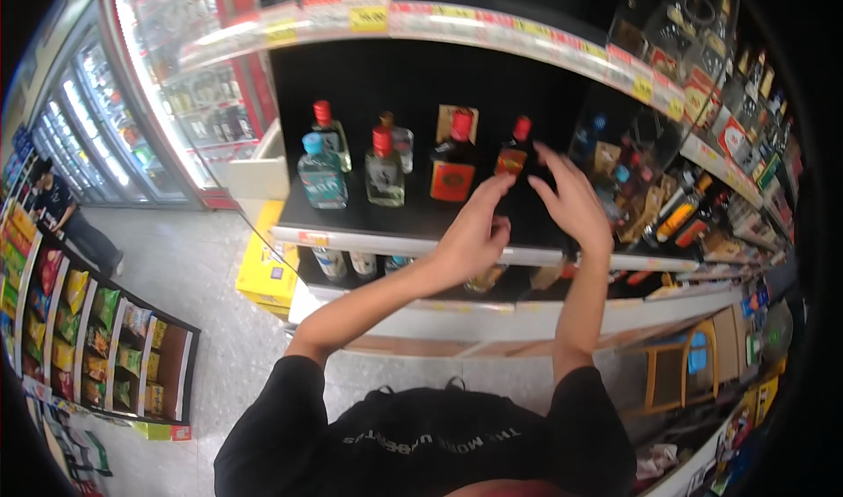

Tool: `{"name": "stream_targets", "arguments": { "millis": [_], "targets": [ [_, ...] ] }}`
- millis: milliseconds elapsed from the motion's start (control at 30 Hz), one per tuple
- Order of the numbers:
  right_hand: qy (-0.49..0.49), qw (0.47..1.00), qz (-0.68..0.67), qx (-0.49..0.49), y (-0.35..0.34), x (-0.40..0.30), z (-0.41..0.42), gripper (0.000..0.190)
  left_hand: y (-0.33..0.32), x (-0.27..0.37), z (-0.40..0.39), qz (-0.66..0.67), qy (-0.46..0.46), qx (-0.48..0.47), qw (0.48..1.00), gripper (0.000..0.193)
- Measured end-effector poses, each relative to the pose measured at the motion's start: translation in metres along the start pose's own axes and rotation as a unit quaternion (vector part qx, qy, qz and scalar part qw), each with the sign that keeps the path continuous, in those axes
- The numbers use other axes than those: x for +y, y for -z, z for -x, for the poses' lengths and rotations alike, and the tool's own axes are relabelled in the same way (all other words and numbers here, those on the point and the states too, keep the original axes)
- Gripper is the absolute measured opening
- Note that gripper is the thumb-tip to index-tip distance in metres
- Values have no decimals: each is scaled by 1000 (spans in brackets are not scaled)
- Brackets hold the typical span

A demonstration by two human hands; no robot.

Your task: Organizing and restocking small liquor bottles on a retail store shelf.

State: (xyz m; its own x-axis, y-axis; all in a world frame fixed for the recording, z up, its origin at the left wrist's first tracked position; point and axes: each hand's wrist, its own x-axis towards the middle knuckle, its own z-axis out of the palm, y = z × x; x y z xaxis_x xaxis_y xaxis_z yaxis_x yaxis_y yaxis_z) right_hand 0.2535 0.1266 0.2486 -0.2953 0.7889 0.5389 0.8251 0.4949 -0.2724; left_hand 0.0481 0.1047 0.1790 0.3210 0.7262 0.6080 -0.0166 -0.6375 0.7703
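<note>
Both my hands reach towards a small dark bottle with a red cap point(511, 156) on a black shelf point(408, 224). My left hand point(475, 230) has its fingertips just in front of the bottle's base; whether they touch it cannot be told. To the bottle's right, my right hand point(571, 197) is raised with thumb and fingers apart, holding nothing. Left of them stands a larger dark bottle with an orange label point(453, 168). Further left are a clear bottle with a red cap point(384, 174) and a blue-capped bottle point(323, 177), with more bottles behind.
A shelf edge with price tags point(448, 19) runs above. More bottles point(329, 263) stand below. A yellow carton point(269, 260) is at the shelf's left end. Snack bags fill a rack point(191, 365) at left, near another person point(72, 210). A wooden chair point(678, 368) stands at right.
</note>
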Motion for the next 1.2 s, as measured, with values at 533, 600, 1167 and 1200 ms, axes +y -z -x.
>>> {"name": "stream_targets", "arguments": {
  "millis": [533, 600, 1167, 1200],
  "targets": [
    [323, 865, -381, 34, 80, -242, -208, 41, 375, 144, -146, -239, -258, 314, 882, 41],
    [351, 887, -248, 172, 66, -254, -266, 26, 395, 163, -167, -316, -111, 249, 909, 46],
    [148, 980, -42, -123, 11, -272, -404, 110, 391, 149, -232, -493, 227, -2, 840, 62],
    [145, 978, -65, -134, 13, -263, -401, 104, 381, 151, -233, -490, 226, -10, 842, 62]
  ]
}}
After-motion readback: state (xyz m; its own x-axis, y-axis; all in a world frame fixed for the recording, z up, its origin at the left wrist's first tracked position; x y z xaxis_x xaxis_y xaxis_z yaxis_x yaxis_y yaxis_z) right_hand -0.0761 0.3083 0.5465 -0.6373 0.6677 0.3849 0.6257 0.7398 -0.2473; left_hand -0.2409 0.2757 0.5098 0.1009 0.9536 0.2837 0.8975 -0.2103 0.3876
